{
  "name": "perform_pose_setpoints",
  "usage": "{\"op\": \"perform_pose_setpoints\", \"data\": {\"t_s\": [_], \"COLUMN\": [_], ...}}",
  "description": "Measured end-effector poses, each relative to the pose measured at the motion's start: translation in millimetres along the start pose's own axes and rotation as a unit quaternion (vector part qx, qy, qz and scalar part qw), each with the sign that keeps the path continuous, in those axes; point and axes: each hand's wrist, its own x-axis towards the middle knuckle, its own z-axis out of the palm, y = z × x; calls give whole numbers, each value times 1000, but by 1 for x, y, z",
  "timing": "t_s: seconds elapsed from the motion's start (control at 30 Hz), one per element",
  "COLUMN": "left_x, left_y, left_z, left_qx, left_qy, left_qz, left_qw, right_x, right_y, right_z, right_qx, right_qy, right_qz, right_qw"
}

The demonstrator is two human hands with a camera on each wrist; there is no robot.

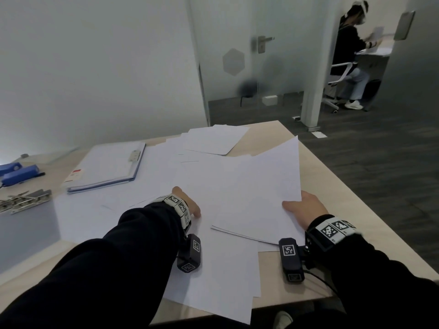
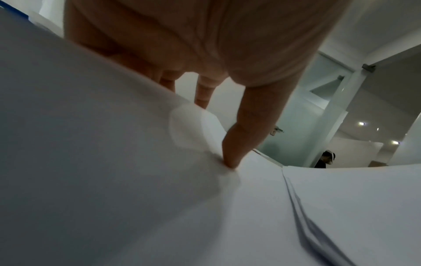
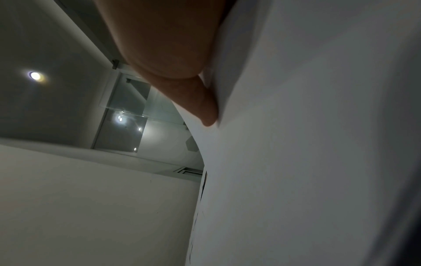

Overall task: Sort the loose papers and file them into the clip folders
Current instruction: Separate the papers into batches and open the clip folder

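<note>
Two hands are at work on the counter [image 1: 320, 167], and both are on paper. Your right hand [image 1: 305, 210] grips a thin stack of white sheets [image 1: 261, 186] at its near right corner, thumb on top and fingers out of sight beneath; the far end of the stack tilts up off the counter. In the right wrist view, your thumb [image 3: 200, 104] lies pressed against the edge of that stack [image 3: 307, 144]. Your left hand [image 1: 187, 203] reaches across to the middle of the counter with its fingers straight and pointing down, and the left wrist view shows one fingertip [image 2: 232, 160] pressing into a loose sheet [image 2: 114, 144], which dimples beneath it. The held stack's layered edge [image 2: 300, 207] lies just beside that finger, to its right.

Loose papers [image 1: 213, 269] cover most of the counter around your hands, some overlapping, and one near sheet hangs over the front edge. More sheets [image 1: 213, 141] lie at the far side. A clip folder [image 1: 107, 167] with a blue edge and a metal clip lies flat at the far left, touching the spread of papers. Left of it sit two blue staplers [image 1: 19, 173], and nearer to you several loose metal clips [image 1: 26, 201]. A second person [image 1: 349, 48] sits at a desk beyond the glass door [image 1: 237, 67].
</note>
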Motion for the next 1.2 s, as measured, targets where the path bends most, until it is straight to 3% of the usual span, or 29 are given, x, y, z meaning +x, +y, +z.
{"op": "perform_pose_setpoints", "data": {"t_s": [0.23, 0.4, 0.53, 0.67, 0.8, 0.9, 1.03, 1.2], "left_x": [3, 19, 22, 19, 16, 13, 11, 21], "left_y": [-14, -26, -11, 4, -2, -9, -16, -33], "left_z": [-8, -19, -6, 6, 14, 18, 15, 8], "left_qx": [26, -117, -216, -296, -257, -190, -189, -251], "left_qy": [-27, 35, 46, 21, 32, -6, -16, -35], "left_qz": [66, 52, 80, 88, 118, 137, 162, 151], "left_qw": [997, 991, 972, 951, 959, 972, 968, 955], "right_x": [-3, -3, -1, 0, 9, 17, 33, 48], "right_y": [7, 9, 7, -2, -12, -24, -32, -52], "right_z": [-7, -9, -3, 1, 10, 14, 25, 39], "right_qx": [85, 139, 47, -93, -259, -400, -387, -375], "right_qy": [10, -36, -74, -66, -42, -41, -61, -101], "right_qz": [1, 7, -5, -17, 2, 36, 80, 74], "right_qw": [996, 990, 996, 993, 965, 915, 916, 919]}}
